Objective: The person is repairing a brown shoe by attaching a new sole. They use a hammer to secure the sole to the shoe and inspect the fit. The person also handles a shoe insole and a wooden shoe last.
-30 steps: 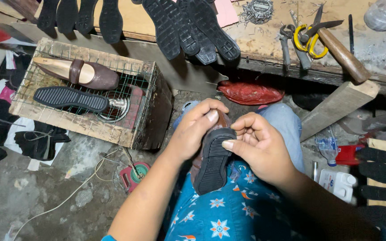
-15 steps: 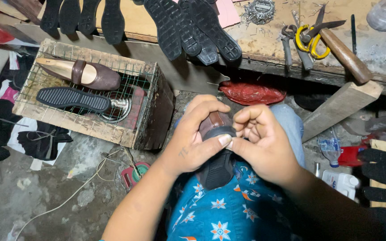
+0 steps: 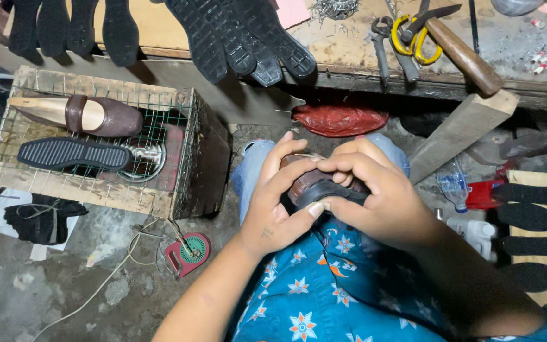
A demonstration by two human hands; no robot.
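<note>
A brown shoe with a black sole (image 3: 314, 183) rests on my lap, mostly hidden by my hands. My left hand (image 3: 276, 199) wraps around its left side with the thumb pressed on the sole's edge. My right hand (image 3: 375, 190) covers the right side, fingers curled over the sole. Both hands grip the same shoe, close together above my knees.
A wooden wire-topped crate (image 3: 106, 149) at the left carries a brown shoe on a last (image 3: 80, 115) and a loose black sole (image 3: 74, 154). Black soles (image 3: 242, 38) hang off the workbench edge. Scissors (image 3: 413, 31), pliers and a hammer (image 3: 466, 57) lie on the bench. A red bag (image 3: 340, 120) sits underneath.
The shoe has turned from sole-up and lengthwise to a tilted, end-on position. Both hands have closed tighter around it, with my right fingers now curled over the sole.
</note>
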